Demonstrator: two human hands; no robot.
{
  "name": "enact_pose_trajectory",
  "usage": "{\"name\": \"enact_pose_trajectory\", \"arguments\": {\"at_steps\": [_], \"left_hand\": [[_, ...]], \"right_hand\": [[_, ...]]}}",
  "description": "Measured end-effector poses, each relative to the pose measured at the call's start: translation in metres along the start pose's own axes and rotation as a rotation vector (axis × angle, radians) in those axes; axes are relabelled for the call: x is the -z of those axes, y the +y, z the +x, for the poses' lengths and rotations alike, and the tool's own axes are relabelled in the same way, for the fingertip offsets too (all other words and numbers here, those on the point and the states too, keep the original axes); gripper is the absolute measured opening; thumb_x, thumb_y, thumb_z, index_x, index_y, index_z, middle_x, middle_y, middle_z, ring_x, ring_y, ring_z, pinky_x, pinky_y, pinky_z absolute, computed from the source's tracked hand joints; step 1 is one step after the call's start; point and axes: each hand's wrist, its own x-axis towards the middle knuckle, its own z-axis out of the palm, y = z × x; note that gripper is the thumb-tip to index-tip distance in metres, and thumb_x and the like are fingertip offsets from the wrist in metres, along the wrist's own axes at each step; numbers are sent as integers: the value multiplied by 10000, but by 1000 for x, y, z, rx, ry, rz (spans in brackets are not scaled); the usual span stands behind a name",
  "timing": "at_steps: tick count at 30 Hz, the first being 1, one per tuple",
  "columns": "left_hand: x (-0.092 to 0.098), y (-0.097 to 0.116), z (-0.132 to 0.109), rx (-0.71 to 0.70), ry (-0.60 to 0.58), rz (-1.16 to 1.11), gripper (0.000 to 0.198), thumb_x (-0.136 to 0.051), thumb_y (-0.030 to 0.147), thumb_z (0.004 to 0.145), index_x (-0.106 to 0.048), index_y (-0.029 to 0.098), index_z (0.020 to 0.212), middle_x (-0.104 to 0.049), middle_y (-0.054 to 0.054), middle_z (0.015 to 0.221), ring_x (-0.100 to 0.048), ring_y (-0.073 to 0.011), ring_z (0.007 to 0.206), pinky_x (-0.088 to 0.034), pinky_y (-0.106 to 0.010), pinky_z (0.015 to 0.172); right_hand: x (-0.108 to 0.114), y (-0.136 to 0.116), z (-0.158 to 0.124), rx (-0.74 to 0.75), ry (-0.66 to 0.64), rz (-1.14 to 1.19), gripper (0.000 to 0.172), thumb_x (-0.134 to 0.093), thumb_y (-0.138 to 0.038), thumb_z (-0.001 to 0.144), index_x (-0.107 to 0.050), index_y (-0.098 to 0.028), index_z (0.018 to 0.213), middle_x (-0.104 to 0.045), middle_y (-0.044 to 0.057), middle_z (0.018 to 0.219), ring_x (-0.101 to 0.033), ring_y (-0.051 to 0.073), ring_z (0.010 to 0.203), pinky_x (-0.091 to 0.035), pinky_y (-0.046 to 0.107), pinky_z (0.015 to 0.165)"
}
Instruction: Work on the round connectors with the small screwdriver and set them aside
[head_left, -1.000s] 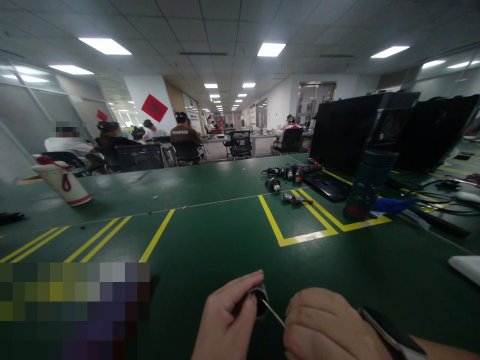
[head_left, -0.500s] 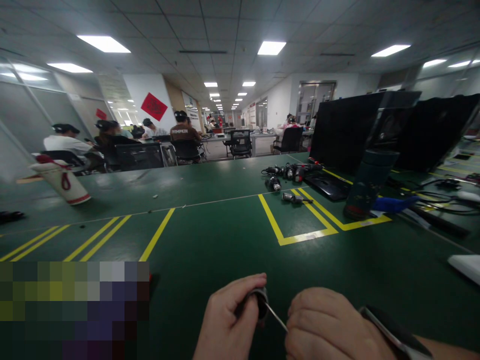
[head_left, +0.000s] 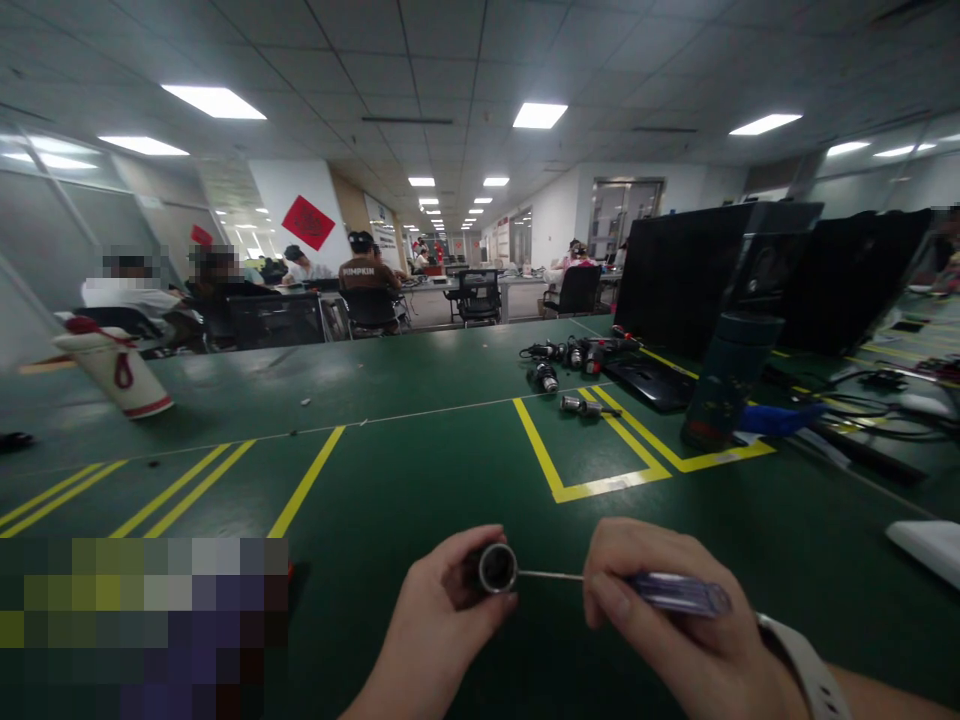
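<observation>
My left hand (head_left: 442, 620) is closed around a short dark metal cylinder (head_left: 498, 568), its round open end with a bright rim facing me. Between the fingers and thumb of my right hand (head_left: 667, 610) lies a screwdriver (head_left: 681, 593) with a translucent purple handle and a thin steel shaft. The shaft points left, and its tip meets the right side of the cylinder's rim; whether it touches or passes behind I cannot tell. A pale watch band circles my right wrist. Both hands are above the green table (head_left: 420, 470).
Metal cylindrical parts (head_left: 581, 405) and cabled parts (head_left: 544, 376) lie ahead, near a black flat device (head_left: 649, 383). A dark bottle (head_left: 731, 380) and black monitors (head_left: 675, 275) stand right. A white cup (head_left: 120, 370) stands far left; a blurred patch covers the lower left. People sit beyond.
The screwdriver shaft has come out of the cylinder's opening to its right side. My right hand has turned, showing the purple handle. The cylinder's open end now faces me more squarely.
</observation>
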Motion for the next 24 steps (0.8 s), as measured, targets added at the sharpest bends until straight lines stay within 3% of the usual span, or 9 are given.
{"name": "enact_pose_trajectory", "arguments": {"at_steps": [6,10,12,14,18,21,24], "left_hand": [[22,9,16,-145,118,282,363,-679,163,676,-667,215,1035,-631,-44,1073,-652,-220,919,-559,-369,785],[12,8,30,-209,74,379,337,-627,137,727,-654,216,1053,-603,-47,1092,-633,-214,941,-554,-355,782],[-6,8,39,-258,2,477,349,-601,107,741,-651,213,1070,-607,-54,1103,-607,-226,998,-538,-354,801],[-31,8,50,-309,-123,604,390,-590,65,738,-642,216,1094,-615,-50,1125,-589,-225,1033,-493,-367,883],[-89,2,72,-414,-298,761,401,-572,79,770,-610,216,1144,-616,-52,1167,-585,-231,1039,-452,-363,924],[-124,-6,85,-445,-357,813,383,-582,113,766,-617,202,1137,-627,-65,1149,-593,-259,1011,-472,-374,866],[-142,-10,90,-464,-379,856,382,-578,144,779,-602,220,1152,-619,-61,1156,-579,-262,1010,-462,-380,855]], "right_hand": [[-7,8,-1,-13,-16,13,170,-489,-103,849,-595,-158,729,-572,9,614,-546,124,555,-451,254,520],[7,43,15,-41,13,-12,166,-512,-185,888,-597,-188,1030,-666,45,863,-636,166,779,-526,313,666],[20,76,34,-241,41,-235,224,-442,-207,935,-546,-200,1133,-666,41,936,-645,157,839,-534,313,736],[34,114,55,-347,89,-356,217,-422,-202,954,-551,-160,1123,-655,77,990,-627,180,924,-506,352,826],[53,176,89,-538,51,-526,251,-549,-271,914,-558,-159,1139,-591,80,1144,-611,215,950,-517,413,799],[58,201,101,-624,-51,-567,277,-558,-273,909,-548,-156,1159,-581,85,1162,-610,221,959,-521,415,796],[59,211,106,-670,-122,-547,278,-556,-273,910,-546,-157,1162,-581,83,1162,-610,222,960,-521,417,796]]}}
